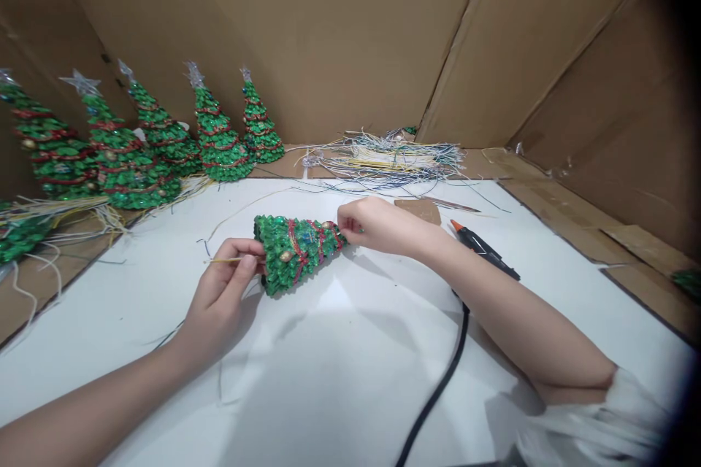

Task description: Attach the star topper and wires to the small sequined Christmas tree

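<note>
A small green Christmas tree [296, 248] with red garlands and gold baubles lies on its side above the white tabletop, its tip to the right. At the base on the left, my left hand [224, 284] pinches a thin yellow wire [222, 260] between thumb and fingers, close against the tree's underside. My right hand [377, 226] closes its fingers on the narrow tip. The top of the tree is hidden behind those fingers, and no star shows there.
Several similar trees [219, 135] with clear stars stand at the back left. A heap of thin wires [394, 157] lies at the back. Right of my hand are a black glue gun [487, 252] with an orange nozzle, its cable [438, 394], and a brown cardboard piece [419, 211]. Cardboard walls [274, 7] surround the table.
</note>
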`<control>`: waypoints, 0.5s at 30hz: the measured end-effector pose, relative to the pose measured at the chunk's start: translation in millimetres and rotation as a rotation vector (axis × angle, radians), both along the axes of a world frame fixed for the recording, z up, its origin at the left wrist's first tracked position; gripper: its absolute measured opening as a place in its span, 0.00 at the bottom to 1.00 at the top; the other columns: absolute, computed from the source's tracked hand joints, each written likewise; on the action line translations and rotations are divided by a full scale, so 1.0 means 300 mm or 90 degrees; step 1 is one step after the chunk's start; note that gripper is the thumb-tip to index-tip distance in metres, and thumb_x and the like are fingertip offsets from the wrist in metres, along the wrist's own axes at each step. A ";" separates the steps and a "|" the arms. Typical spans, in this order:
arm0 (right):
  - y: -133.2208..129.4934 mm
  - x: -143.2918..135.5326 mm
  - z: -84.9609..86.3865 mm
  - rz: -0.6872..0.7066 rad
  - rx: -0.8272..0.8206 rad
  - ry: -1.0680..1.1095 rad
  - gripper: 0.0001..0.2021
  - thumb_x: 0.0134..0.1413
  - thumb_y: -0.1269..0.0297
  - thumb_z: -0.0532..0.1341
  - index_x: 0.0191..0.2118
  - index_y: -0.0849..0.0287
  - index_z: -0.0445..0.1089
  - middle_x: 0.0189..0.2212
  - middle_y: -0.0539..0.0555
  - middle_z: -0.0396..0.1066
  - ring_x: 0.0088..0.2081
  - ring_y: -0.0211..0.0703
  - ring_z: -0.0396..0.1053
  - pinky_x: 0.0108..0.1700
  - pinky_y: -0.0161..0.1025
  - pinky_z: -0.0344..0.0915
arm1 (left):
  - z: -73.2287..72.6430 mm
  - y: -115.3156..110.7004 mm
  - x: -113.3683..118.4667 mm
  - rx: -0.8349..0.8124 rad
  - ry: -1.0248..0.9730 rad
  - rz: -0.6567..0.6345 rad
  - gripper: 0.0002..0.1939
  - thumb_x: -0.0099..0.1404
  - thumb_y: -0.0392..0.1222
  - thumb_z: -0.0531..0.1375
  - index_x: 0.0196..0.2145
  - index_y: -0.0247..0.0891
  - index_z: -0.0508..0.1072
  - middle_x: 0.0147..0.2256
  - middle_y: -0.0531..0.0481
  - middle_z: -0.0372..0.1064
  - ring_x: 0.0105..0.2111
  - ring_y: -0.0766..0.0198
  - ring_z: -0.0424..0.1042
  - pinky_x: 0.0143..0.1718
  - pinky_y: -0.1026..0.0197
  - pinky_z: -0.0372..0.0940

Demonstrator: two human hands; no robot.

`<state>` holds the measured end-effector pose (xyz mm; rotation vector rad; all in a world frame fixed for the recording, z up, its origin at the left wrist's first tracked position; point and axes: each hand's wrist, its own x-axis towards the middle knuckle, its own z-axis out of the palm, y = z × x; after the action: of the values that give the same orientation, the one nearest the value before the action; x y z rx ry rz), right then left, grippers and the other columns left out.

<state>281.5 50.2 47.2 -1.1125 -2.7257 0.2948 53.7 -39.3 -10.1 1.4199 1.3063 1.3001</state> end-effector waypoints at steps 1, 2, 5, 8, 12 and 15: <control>0.001 0.001 0.001 -0.005 -0.008 0.005 0.05 0.49 0.74 0.54 0.29 0.62 0.67 0.25 0.53 0.69 0.26 0.34 0.61 0.28 0.32 0.50 | -0.002 0.000 0.000 -0.001 -0.006 -0.005 0.11 0.62 0.52 0.53 0.36 0.43 0.63 0.32 0.49 0.64 0.33 0.59 0.66 0.33 0.58 0.64; 0.002 0.001 0.002 -0.010 -0.016 0.008 0.05 0.49 0.74 0.54 0.29 0.62 0.67 0.25 0.53 0.69 0.26 0.34 0.61 0.28 0.31 0.50 | -0.003 -0.001 0.002 0.001 -0.008 -0.008 0.11 0.62 0.52 0.53 0.36 0.43 0.63 0.32 0.49 0.64 0.33 0.59 0.66 0.33 0.59 0.64; 0.008 0.001 -0.001 -0.013 -0.030 0.016 0.05 0.47 0.74 0.55 0.28 0.62 0.67 0.26 0.52 0.69 0.26 0.34 0.61 0.28 0.31 0.51 | 0.003 -0.007 0.010 0.031 0.001 0.000 0.11 0.63 0.51 0.52 0.40 0.45 0.61 0.32 0.50 0.62 0.32 0.61 0.65 0.35 0.59 0.63; 0.014 0.000 -0.010 -0.003 -0.038 0.027 0.05 0.45 0.75 0.55 0.28 0.62 0.67 0.26 0.52 0.69 0.27 0.35 0.62 0.29 0.31 0.52 | 0.015 -0.012 0.021 0.053 0.023 0.025 0.17 0.62 0.51 0.54 0.48 0.49 0.56 0.30 0.53 0.61 0.30 0.62 0.64 0.32 0.60 0.63; 0.015 0.002 -0.015 -0.001 -0.043 0.036 0.05 0.46 0.74 0.55 0.29 0.62 0.67 0.27 0.53 0.70 0.28 0.35 0.62 0.30 0.32 0.53 | 0.023 -0.014 0.022 0.033 0.082 0.025 0.25 0.60 0.51 0.55 0.54 0.50 0.56 0.32 0.51 0.62 0.29 0.62 0.65 0.28 0.61 0.64; 0.012 0.003 -0.010 -0.008 -0.035 0.026 0.05 0.45 0.74 0.55 0.28 0.62 0.67 0.27 0.52 0.70 0.28 0.36 0.63 0.30 0.32 0.53 | 0.017 -0.014 0.009 0.045 0.126 -0.005 0.27 0.60 0.52 0.55 0.55 0.48 0.57 0.36 0.48 0.62 0.32 0.62 0.66 0.31 0.61 0.64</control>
<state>282.3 53.9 44.1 -1.1241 -2.6893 0.3891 56.5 -43.5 -5.0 1.6347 1.3938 1.2363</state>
